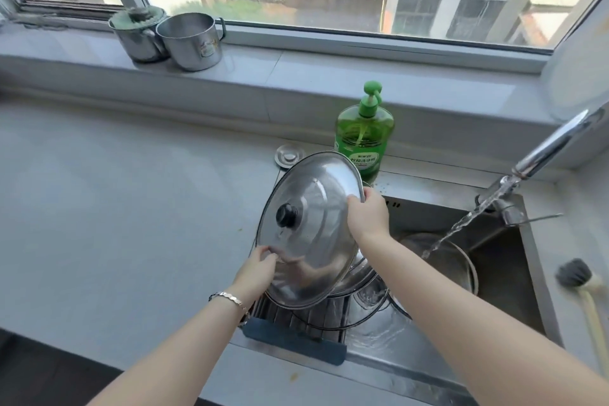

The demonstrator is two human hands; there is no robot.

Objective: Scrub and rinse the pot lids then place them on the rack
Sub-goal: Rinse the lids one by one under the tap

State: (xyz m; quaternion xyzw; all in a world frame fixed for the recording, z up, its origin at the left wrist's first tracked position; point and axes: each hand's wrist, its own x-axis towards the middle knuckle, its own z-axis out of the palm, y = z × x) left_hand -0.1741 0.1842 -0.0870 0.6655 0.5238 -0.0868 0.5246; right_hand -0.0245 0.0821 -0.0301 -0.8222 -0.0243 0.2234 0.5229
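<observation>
While above rack [294, 339], lid [318, 208] near bottle [364, 138]

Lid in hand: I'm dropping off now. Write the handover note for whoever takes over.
Left hand grips the lid at its lower rim, right hand at its upper rim; lid tilted above the rack.
Other lids lie beneath it.
Tap runs onto a round piece in the sink; brush on the right counter.
Done: those lids, it seems.
Left: set this lid down, probably wash the sink piece, shut the tap.

Silver lid [321, 241], blk knob [286, 215]; grn bottle [364, 137]
</observation>
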